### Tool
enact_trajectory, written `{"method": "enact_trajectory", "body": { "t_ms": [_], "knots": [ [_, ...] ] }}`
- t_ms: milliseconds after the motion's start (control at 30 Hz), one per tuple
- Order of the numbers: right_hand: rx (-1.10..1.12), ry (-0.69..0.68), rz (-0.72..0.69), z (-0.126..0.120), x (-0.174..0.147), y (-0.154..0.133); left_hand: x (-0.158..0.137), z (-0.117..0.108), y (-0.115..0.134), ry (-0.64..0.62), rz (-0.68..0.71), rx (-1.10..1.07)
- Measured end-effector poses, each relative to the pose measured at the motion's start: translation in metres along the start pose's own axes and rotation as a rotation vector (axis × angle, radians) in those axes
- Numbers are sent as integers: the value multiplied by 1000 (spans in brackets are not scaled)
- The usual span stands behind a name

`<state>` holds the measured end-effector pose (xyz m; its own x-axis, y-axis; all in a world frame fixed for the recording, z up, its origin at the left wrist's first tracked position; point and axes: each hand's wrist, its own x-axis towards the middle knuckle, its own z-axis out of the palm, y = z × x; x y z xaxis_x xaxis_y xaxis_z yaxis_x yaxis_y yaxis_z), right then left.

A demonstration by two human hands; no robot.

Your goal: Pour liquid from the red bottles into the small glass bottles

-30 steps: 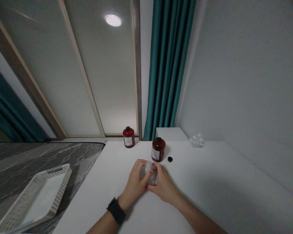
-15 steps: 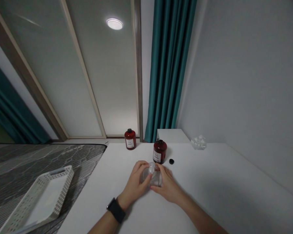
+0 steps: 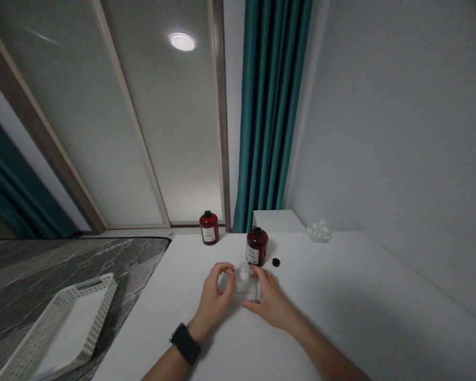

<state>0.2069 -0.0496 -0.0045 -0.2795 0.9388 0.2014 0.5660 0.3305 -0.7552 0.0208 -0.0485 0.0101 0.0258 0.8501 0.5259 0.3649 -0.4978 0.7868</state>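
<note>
A clear, squarish bottle [image 3: 246, 288] with a rounded clear top stands on the white table in front of me. My right hand [image 3: 272, 296] grips it from the right, with the thumb low in front and the fingers round the far side. My left hand [image 3: 217, 291] is at the bottle's left, its thumb and index finger curled together near the top; anything between their tips is too small to make out. Just behind the bottle is a dark red bottle [image 3: 257, 244] with a white label. A small black cap [image 3: 276, 262] lies to its right.
A second red bottle [image 3: 209, 228] with a black cap stands at the back left of the white table [image 3: 174, 317]. A white box [image 3: 280, 219] and crumpled clear plastic [image 3: 319, 231] are at the back. A white perforated basket [image 3: 69, 323] sits at lower left.
My left hand has shifted left, off the clear bottle's front, and its fingers have curled into a pinch. My right hand keeps its grip. The whole view has shifted slightly.
</note>
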Motion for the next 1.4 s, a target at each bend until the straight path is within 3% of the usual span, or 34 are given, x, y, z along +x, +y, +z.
{"method": "enact_trajectory", "body": {
  "t_ms": [200, 367, 433, 533, 600, 767, 1000, 1167, 1400],
  "knots": [
    [9, -21, -8, 1, 0, 1, 0, 2, -1, -128, 98, 7],
    [20, -34, -1, -3, 1, -1, 0, -2, -5, -115, 8, -18],
    [33, -44, -7, -5, 2, 1, 2, -7, -8, -192, -7, 4],
    [51, -45, -32, -8, 2, 7, 6, -16, -16, -412, 28, 43],
    [60, -40, -55, -12, 2, 11, 7, -19, -21, -464, 26, 59],
    [85, -71, -183, -25, 0, 10, 4, -15, -28, -453, 37, 57],
    [140, 273, -234, -15, -4, -7, -3, -4, -18, -386, 126, 171],
    [143, 363, -222, 1, -5, -11, -4, -2, -10, -340, 204, 240],
    [139, 404, -197, 0, -7, -14, -4, -3, -7, -339, 253, 260]
  ]
}}
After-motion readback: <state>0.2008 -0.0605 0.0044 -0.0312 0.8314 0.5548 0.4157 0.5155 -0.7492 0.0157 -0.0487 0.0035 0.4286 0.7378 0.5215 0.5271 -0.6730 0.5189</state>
